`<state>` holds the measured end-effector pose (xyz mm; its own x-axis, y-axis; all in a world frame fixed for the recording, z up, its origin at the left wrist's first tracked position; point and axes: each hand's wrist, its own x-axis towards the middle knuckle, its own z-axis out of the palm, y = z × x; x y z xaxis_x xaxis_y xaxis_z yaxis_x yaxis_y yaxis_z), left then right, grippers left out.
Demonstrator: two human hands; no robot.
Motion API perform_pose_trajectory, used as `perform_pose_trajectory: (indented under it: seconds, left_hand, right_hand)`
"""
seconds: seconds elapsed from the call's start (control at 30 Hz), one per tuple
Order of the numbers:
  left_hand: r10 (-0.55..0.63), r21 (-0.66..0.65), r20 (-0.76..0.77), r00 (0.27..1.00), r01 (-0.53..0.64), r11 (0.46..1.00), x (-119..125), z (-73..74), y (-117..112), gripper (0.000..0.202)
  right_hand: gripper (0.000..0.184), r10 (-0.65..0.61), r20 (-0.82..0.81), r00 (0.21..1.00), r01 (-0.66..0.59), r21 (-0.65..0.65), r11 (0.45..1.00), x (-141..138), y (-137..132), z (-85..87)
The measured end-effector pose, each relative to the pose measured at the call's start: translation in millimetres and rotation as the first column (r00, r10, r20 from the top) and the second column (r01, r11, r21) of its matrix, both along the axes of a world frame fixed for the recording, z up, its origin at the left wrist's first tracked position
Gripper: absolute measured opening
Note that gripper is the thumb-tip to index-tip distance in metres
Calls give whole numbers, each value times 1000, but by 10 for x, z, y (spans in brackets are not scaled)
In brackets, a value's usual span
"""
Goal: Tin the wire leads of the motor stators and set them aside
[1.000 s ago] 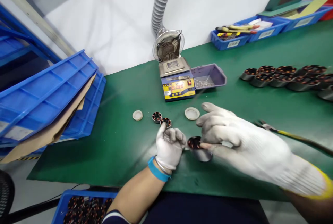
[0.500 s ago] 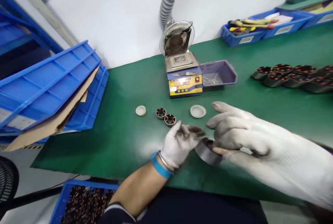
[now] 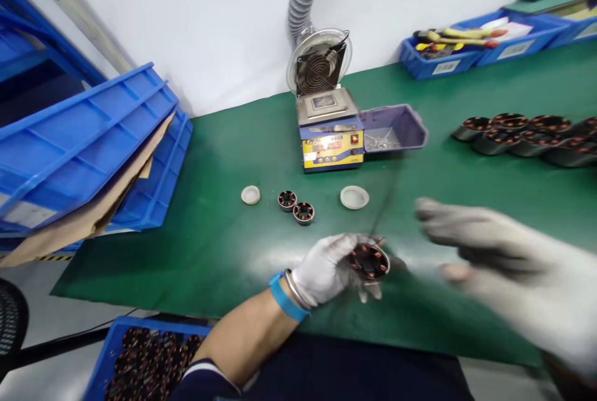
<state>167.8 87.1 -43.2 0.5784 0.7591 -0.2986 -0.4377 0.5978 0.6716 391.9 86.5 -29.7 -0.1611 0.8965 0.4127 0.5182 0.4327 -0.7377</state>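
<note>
My left hand (image 3: 326,267), in a white glove with a blue wristband, holds a round motor stator (image 3: 368,261) with copper windings and a metal ring, just above the green mat (image 3: 209,245). My right hand (image 3: 494,258), also in a white glove, is to the right of the stator and apart from it, blurred by motion, with fingers stretched out. Two small stators (image 3: 295,206) lie on the mat beyond my left hand, between two white caps (image 3: 250,194) (image 3: 354,197).
A yellow and blue solder pot (image 3: 331,133) with a fan and grey hose stands at the back, a purple tray (image 3: 394,127) beside it. A row of stators (image 3: 522,133) lies at right. Blue crates (image 3: 88,152) lean at left. A blue bin of stators (image 3: 144,364) sits below the table edge.
My right hand let go of the stator and drew back to the right. My left hand took the stator and turned it so the windings face up.
</note>
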Motion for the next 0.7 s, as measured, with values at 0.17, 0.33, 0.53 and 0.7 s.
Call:
perform_pose_trajectory:
  seconds: [0.17, 0.33, 0.53, 0.7]
  left_hand:
    - [-48, 61, -198, 979, 61, 996, 9, -35, 1, 64]
    - [247, 210, -341, 907, -182, 961, 60, -50, 26, 30]
    - [271, 510, -469, 841, 7, 860, -64, 8, 39, 11]
    - [463, 585, -447, 765, -142, 798, -77, 109, -20, 15]
  right_hand:
    - [55, 230, 245, 942, -225, -46, 973, -257, -40, -288]
    - [37, 193, 287, 938, -231, 103, 967, -247, 22, -386]
    - [26, -1, 298, 954, -13, 44, 999, -97, 20, -446]
    - [25, -5, 290, 957, -10, 48, 999, -115, 10, -479]
